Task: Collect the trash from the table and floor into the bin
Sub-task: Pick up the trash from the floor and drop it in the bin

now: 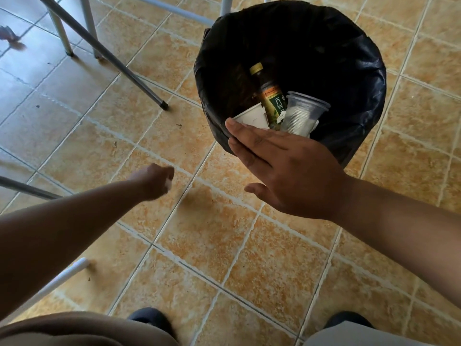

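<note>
Bin: a round bin [369, 78] lined with a black bag stands on the tiled floor [224, 245], just ahead of the person and to the right.
Inside it: a brown bottle [270, 96] with a green label, a clear plastic cup [303, 114] on its side and a white paper cup [254, 117], all heaped against the near wall.
Right hand: the right hand [282, 168] is flat and palm down over the near rim, fingers straight and pressed together, thumb held apart. It holds nothing, and whether the fingertips touch the paper cup cannot be told.
Left hand: the left hand [153, 181] reaches low over the floor, left of the bin and well apart from it. Its fingers are curled under and appear to pinch a small white scrap [168, 184] — blurred, so its kind is unclear.
Still on the floor: a crumpled grey piece [7, 33] lies far left, beyond the metal legs [104, 49].
Stage: judged partly done — table trash seems binned, floor pickup is under way.
Risks: the scrap is tiny and lightly pinched, so it could slip out on the way across or drop short of the rim. The heap leans on the near side, so a nudge from the flat hand might tip the bin or flick a cup out. Reaching for the far piece means threading between the legs.
</note>
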Action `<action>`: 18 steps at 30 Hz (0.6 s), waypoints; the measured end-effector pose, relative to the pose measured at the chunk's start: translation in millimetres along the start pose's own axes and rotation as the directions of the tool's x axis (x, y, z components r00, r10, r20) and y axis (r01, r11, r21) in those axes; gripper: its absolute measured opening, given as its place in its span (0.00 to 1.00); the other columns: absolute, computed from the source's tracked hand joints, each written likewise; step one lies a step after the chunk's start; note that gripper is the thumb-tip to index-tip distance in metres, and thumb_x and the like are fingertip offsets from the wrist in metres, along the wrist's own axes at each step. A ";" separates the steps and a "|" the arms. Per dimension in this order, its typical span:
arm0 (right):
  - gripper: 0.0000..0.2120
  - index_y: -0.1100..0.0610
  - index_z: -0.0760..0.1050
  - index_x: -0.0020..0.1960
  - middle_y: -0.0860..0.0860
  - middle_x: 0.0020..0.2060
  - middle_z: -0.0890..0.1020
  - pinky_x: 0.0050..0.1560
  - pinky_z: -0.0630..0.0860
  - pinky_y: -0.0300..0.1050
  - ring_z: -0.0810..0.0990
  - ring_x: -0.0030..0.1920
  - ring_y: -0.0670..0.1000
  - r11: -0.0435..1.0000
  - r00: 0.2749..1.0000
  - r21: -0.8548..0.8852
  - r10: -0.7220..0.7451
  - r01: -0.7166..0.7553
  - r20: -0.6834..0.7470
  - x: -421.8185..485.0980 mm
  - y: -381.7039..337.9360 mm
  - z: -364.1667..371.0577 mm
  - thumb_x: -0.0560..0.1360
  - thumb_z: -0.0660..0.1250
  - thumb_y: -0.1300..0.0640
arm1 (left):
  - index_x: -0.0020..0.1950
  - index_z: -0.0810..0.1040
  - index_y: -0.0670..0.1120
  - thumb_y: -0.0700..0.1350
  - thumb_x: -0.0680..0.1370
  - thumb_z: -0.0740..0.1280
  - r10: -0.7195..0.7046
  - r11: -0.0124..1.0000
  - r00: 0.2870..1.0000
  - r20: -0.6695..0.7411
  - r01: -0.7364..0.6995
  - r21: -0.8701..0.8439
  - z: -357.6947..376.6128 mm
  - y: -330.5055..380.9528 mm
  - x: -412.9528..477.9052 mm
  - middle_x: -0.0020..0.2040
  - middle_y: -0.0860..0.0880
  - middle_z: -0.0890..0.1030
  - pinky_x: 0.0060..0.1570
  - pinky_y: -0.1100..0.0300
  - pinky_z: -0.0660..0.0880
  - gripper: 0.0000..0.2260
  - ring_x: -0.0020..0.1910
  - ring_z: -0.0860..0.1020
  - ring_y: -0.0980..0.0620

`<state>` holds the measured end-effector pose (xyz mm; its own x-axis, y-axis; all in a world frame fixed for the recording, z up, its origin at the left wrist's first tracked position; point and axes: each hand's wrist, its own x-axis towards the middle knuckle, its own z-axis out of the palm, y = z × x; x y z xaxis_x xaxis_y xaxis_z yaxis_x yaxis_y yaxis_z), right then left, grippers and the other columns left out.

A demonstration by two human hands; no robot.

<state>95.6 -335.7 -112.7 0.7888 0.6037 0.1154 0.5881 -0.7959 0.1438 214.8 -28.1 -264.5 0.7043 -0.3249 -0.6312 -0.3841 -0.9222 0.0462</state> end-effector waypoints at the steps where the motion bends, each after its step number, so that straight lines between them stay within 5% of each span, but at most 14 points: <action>1: 0.36 0.64 0.57 0.79 0.61 0.80 0.54 0.77 0.58 0.53 0.60 0.79 0.58 1.000 1.000 -0.001 0.000 0.000 0.000 -0.1 0.0 0.3 0.80 0.64 0.44 | 0.56 0.73 0.48 0.44 0.79 0.67 -0.017 0.997 0.996 -0.089 0.010 -0.079 -14.7 -1.3 2.3 0.44 0.47 0.76 0.34 0.57 0.78 0.07 0.40 0.77 0.49; 4: 0.37 0.64 0.56 0.79 0.61 0.80 0.53 0.77 0.61 0.55 0.60 0.79 0.58 1.000 1.000 0.014 -0.001 0.001 0.004 -0.4 0.0 1.3 0.80 0.64 0.44 | 0.50 0.76 0.45 0.46 0.78 0.68 -0.068 0.948 0.906 -0.417 -0.071 -0.309 -67.6 -1.3 5.7 0.43 0.44 0.79 0.31 0.61 0.71 0.06 0.39 0.78 0.46; 6: 0.37 0.63 0.57 0.79 0.62 0.80 0.54 0.76 0.62 0.55 0.60 0.79 0.58 1.000 1.000 0.019 -0.003 0.003 -0.003 -0.6 -0.1 1.6 0.80 0.64 0.44 | 0.48 0.80 0.43 0.50 0.77 0.67 -0.165 0.898 0.773 -0.613 -0.139 -0.418 -104.8 6.8 3.3 0.48 0.40 0.81 0.40 0.57 0.75 0.11 0.44 0.80 0.44; 8: 0.37 0.63 0.56 0.79 0.61 0.80 0.53 0.76 0.63 0.56 0.60 0.79 0.59 1.000 1.000 0.012 -0.005 0.005 -0.001 -0.8 -0.2 2.0 0.80 0.64 0.44 | 0.52 0.82 0.48 0.51 0.74 0.69 -0.318 0.811 0.620 -0.717 -0.214 -0.544 -139.5 21.4 -5.6 0.59 0.42 0.78 0.52 0.60 0.75 0.11 0.55 0.78 0.48; 10: 0.36 0.63 0.57 0.79 0.61 0.80 0.54 0.76 0.63 0.56 0.61 0.78 0.58 1.000 1.000 0.014 -0.004 0.005 -0.005 -0.8 -0.7 1.8 0.80 0.64 0.44 | 0.54 0.82 0.52 0.52 0.72 0.70 -0.354 0.733 0.512 -0.783 -0.368 -0.572 -169.6 40.5 -18.5 0.59 0.46 0.76 0.53 0.65 0.76 0.12 0.55 0.77 0.53; 11: 0.36 0.63 0.58 0.79 0.61 0.80 0.54 0.75 0.63 0.55 0.61 0.78 0.58 1.000 1.000 0.017 -0.002 0.003 -0.014 -0.7 -0.8 1.5 0.80 0.65 0.44 | 0.54 0.81 0.52 0.51 0.71 0.70 -0.329 0.700 0.485 -0.810 -0.451 -0.554 -182.5 51.5 -26.3 0.57 0.47 0.78 0.52 0.59 0.79 0.12 0.54 0.79 0.53; 14: 0.36 0.63 0.59 0.79 0.61 0.80 0.55 0.74 0.63 0.54 0.63 0.78 0.58 1.000 1.000 0.016 0.001 0.000 -0.026 -0.1 -0.7 0.4 0.80 0.65 0.44 | 0.54 0.77 0.53 0.47 0.71 0.72 -0.183 0.642 0.441 -0.879 -0.623 -0.446 -206.8 84.6 -45.3 0.53 0.49 0.82 0.45 0.47 0.80 0.12 0.50 0.82 0.48; 18: 0.36 0.63 0.58 0.79 0.61 0.80 0.54 0.75 0.62 0.54 0.60 0.78 0.58 1.000 1.000 0.004 -0.001 0.001 -0.011 -0.1 -0.8 1.3 0.80 0.64 0.43 | 0.54 0.75 0.47 0.44 0.68 0.75 -0.064 0.516 0.576 -0.815 -0.680 -0.521 -217.8 123.6 -52.3 0.50 0.47 0.81 0.47 0.45 0.80 0.17 0.50 0.83 0.46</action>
<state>95.3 -335.2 -114.1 0.7861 0.6051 0.1260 0.5897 -0.7953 0.1404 260.5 -170.7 -57.2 0.9168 -0.2987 0.2650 -0.3661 -0.3638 0.8565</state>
